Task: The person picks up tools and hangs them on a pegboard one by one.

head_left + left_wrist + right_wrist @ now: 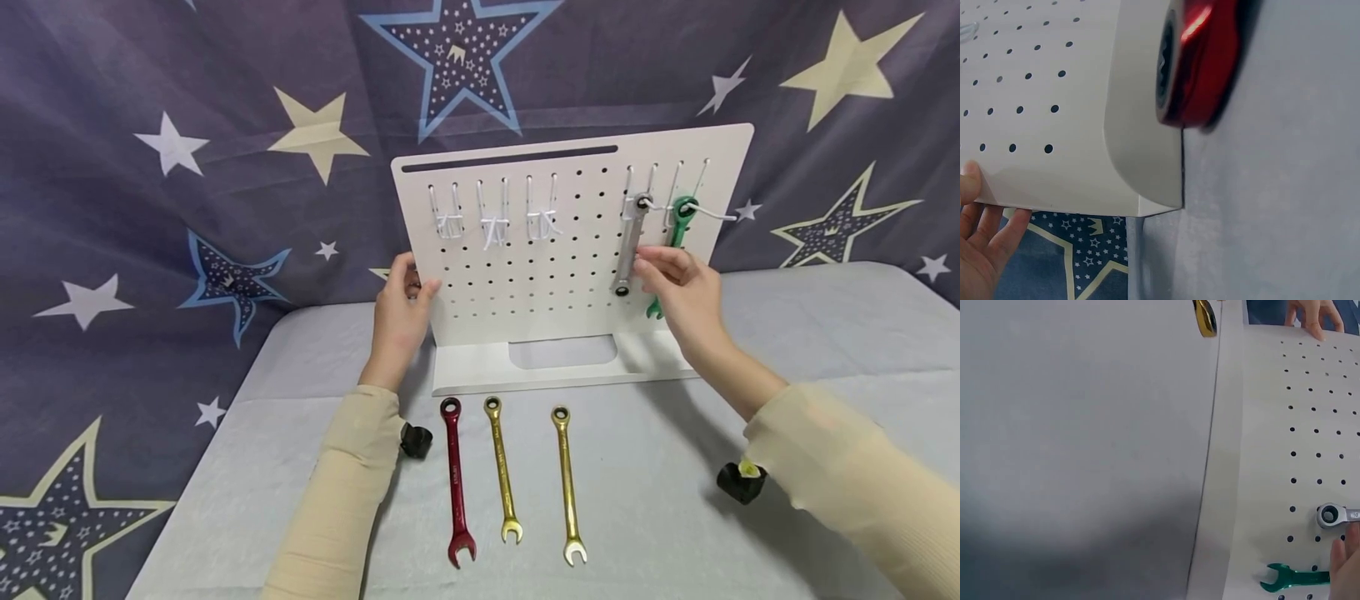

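Observation:
A white pegboard [570,275] stands upright on the grey table [675,517]. My left hand [411,287] grips its left edge, thumb on the front and fingers behind; the left wrist view shows that hand [979,244] at the pegboard's [1035,94] corner. My right hand [651,260] pinches the shaft of a silver wrench [628,242] that hangs from a hook at the upper right. A green wrench [678,221] hangs on the hook beside it. In the right wrist view the silver wrench's ring end [1330,516] and the green wrench's open end [1288,577] lie near my fingertips [1344,569].
A red wrench [456,483] and two gold wrenches [502,471] [566,483] lie side by side in front of the board. Three empty hooks [493,225] stick out of the board's upper left. A dark star-patterned cloth [187,167] hangs behind the table.

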Action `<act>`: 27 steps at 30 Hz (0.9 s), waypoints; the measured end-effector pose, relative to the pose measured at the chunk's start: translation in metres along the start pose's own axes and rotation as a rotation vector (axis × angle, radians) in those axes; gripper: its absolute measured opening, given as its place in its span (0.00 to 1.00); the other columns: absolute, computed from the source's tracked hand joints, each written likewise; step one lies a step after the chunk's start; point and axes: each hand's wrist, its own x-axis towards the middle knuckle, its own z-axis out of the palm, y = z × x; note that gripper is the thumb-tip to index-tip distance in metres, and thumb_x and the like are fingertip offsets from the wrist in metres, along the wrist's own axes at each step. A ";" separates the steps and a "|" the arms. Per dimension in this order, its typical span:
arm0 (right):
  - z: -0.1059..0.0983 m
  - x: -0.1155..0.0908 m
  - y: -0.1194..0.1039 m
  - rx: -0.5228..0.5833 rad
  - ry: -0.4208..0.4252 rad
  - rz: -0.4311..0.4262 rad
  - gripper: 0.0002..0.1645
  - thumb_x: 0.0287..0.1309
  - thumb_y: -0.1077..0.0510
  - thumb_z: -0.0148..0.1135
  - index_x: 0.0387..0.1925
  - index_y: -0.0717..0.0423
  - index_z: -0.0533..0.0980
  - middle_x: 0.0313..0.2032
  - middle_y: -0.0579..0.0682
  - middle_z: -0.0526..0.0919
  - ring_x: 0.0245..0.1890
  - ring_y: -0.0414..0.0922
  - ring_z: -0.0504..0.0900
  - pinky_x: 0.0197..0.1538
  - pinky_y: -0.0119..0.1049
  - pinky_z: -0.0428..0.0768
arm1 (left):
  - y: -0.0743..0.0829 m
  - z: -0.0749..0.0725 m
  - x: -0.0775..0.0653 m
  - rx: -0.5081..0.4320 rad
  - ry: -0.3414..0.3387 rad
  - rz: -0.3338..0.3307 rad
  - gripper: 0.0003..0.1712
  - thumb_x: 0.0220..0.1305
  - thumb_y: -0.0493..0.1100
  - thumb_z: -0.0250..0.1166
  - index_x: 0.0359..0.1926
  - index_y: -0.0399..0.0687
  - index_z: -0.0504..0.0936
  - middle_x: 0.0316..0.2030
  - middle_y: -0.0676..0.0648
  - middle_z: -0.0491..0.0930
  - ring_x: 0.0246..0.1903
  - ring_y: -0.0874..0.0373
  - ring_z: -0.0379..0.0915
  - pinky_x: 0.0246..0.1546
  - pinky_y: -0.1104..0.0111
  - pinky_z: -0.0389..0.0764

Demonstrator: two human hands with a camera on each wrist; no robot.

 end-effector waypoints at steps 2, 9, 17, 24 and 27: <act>-0.001 -0.004 -0.001 -0.007 -0.007 0.017 0.11 0.62 0.57 0.68 0.46 0.55 0.81 0.37 0.37 0.86 0.38 0.34 0.82 0.41 0.24 0.78 | 0.000 0.000 0.000 -0.001 0.002 0.006 0.23 0.68 0.41 0.65 0.61 0.47 0.71 0.41 0.40 0.81 0.41 0.48 0.77 0.40 0.59 0.75; -0.003 -0.022 -0.007 -0.019 -0.074 0.060 0.20 0.64 0.56 0.67 0.54 0.62 0.78 0.43 0.43 0.85 0.45 0.39 0.82 0.44 0.24 0.79 | 0.000 0.001 0.001 0.001 0.009 0.014 0.22 0.68 0.42 0.65 0.61 0.47 0.71 0.40 0.40 0.81 0.40 0.48 0.77 0.38 0.60 0.75; -0.007 -0.046 -0.006 -0.146 -0.197 0.017 0.22 0.68 0.56 0.62 0.56 0.68 0.76 0.44 0.40 0.85 0.45 0.36 0.82 0.45 0.27 0.81 | 0.000 0.002 0.000 0.006 0.006 0.003 0.23 0.68 0.42 0.65 0.61 0.47 0.71 0.41 0.40 0.81 0.40 0.49 0.77 0.39 0.61 0.74; -0.007 -0.069 -0.009 -0.173 -0.316 0.092 0.22 0.68 0.55 0.62 0.56 0.67 0.75 0.44 0.34 0.84 0.43 0.34 0.83 0.42 0.31 0.82 | -0.001 0.002 0.000 0.001 0.007 0.014 0.23 0.68 0.42 0.65 0.61 0.46 0.71 0.41 0.39 0.81 0.39 0.48 0.77 0.38 0.61 0.74; -0.006 -0.079 -0.009 -0.183 -0.346 0.153 0.24 0.67 0.53 0.63 0.56 0.65 0.76 0.45 0.39 0.85 0.42 0.34 0.84 0.41 0.32 0.83 | -0.001 0.002 0.000 0.000 0.008 0.016 0.23 0.68 0.42 0.65 0.61 0.47 0.71 0.41 0.40 0.81 0.39 0.49 0.77 0.38 0.62 0.74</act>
